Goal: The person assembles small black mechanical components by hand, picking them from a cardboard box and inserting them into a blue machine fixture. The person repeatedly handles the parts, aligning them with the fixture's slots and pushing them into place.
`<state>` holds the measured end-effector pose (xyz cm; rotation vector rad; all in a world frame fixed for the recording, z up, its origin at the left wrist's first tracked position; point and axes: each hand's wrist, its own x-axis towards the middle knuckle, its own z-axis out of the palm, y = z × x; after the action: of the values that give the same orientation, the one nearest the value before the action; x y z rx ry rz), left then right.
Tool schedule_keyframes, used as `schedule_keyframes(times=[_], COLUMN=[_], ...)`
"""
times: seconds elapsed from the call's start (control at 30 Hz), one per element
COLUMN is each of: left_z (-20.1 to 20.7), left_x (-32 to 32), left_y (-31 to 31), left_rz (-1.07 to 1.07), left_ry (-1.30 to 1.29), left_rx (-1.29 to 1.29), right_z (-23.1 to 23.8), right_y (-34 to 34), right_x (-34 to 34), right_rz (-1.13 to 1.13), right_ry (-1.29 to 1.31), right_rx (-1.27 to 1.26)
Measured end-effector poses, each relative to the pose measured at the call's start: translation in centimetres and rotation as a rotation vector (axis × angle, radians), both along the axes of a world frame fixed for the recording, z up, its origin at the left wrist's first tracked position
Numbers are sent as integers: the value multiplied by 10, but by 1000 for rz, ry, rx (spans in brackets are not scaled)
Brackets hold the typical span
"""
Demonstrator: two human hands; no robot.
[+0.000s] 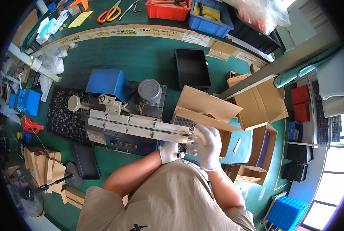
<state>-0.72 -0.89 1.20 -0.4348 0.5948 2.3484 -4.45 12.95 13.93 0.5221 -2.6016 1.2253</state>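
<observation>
Both my hands wear white gloves and meet at the right end of a bench machine's long metal rail [141, 126]. My left hand [169, 152] is below the rail end, beside a small metal fitting [181, 154]; its fingers are mostly hidden. To the right of the rail end is my right hand [210, 147], its fingers bent in toward the tip; whatever is between them is too small to make out. The machine carries a blue box-shaped housing [107, 85], a grey round motor [149, 91] and a blue control panel [129, 145] with knobs.
Left of the machine, a black tray [66, 115] contains many small dark parts. An open cardboard box [208, 104] stands right of the rail, with a dark gridded piece beside it. A black bin [193, 68] lies behind. Scissors [109, 13] and tools are on the shelf.
</observation>
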Motion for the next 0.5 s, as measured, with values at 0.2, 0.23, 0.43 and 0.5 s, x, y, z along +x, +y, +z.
schedule_keyframes(times=[0.2, 0.23, 0.43, 0.5], left_z=[-3, -8, -20, 17], left_x=[1, 3, 6, -3], left_y=[-3, -3, 4, -2], left_rz=[-57, -85, -58, -114], left_ry=[7, -39, -146, -32], left_rx=[-78, -89, -56, -87], right_z=[-36, -34, -51, -54], right_y=[26, 21, 26, 31], right_x=[7, 12, 12, 11], right_rz=[223, 215, 265, 155], right_ry=[-136, -144, -283, -456], right_rx=[258, 320, 220, -60])
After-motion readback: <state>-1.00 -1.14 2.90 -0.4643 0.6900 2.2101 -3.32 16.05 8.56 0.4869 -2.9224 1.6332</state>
